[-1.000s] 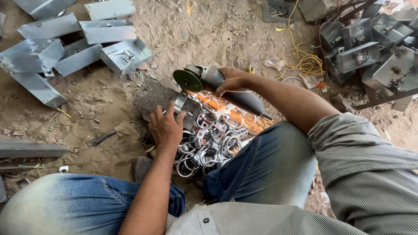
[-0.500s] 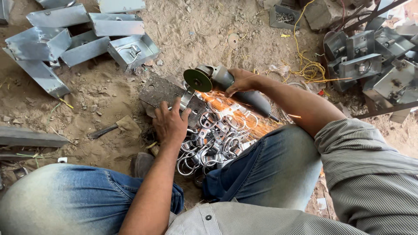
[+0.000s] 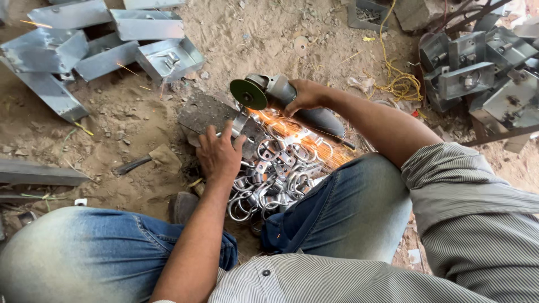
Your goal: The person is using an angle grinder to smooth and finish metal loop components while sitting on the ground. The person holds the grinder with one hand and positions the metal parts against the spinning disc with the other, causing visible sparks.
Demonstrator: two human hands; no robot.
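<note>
Grinder [image 3: 281,92]: my right hand [image 3: 306,95] grips it; left hand [image 3: 219,154] fingers pin metal piece [image 3: 242,126]. Sparking disc near fingers, slip risks cut.

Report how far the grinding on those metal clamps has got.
Done: cannot tell; nothing in the heap of ring-shaped clamps marks ground pieces from unground.

In hand: the right hand grips the angle grinder, sparks flying, while the left hand presses a piece onto the dark steel plate.

Left: possibly much of the heap, which lies unsorted.
</note>
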